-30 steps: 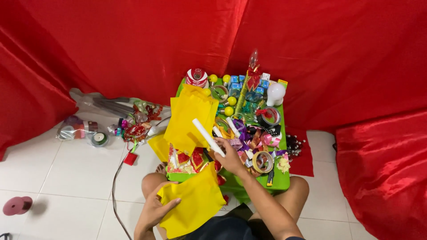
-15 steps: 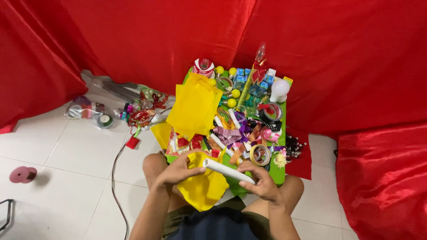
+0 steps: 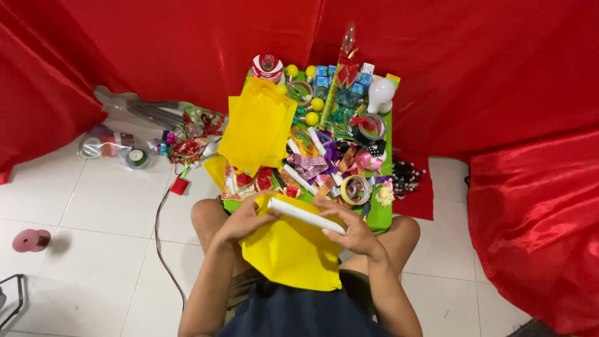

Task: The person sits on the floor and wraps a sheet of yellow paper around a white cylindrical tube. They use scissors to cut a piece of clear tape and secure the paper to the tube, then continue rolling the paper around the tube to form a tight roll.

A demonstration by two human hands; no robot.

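Gripping a white rolled tube [image 3: 306, 215] at both ends: left hand [image 3: 246, 219] closed round the upper-left end, right hand [image 3: 350, 229] clasping the lower-right end, fingers curled over it. Tube lies diagonal over a yellow sheet [image 3: 290, 253] draped on the lap; sheet's lower edge cut off by the dark shirt, can't tell how far it runs. Just ahead, a green counter [image 3: 382, 215], mostly buried under craft bits: another yellow sheet stack [image 3: 256, 128] w/ its far corner overhanging, tape rolls [image 3: 354, 189], ribbon scraps, small yellow balls [image 3: 312, 118], a white bulb-shaped thing [image 3: 380, 93]. Many small items too jumbled to ID. Floor to the left: tangle of ribbons and spools [image 3: 134, 156], a cable [image 3: 159, 237], pink spool [image 3: 31, 239]. Red cloth [image 3: 511, 75] hides the walls.
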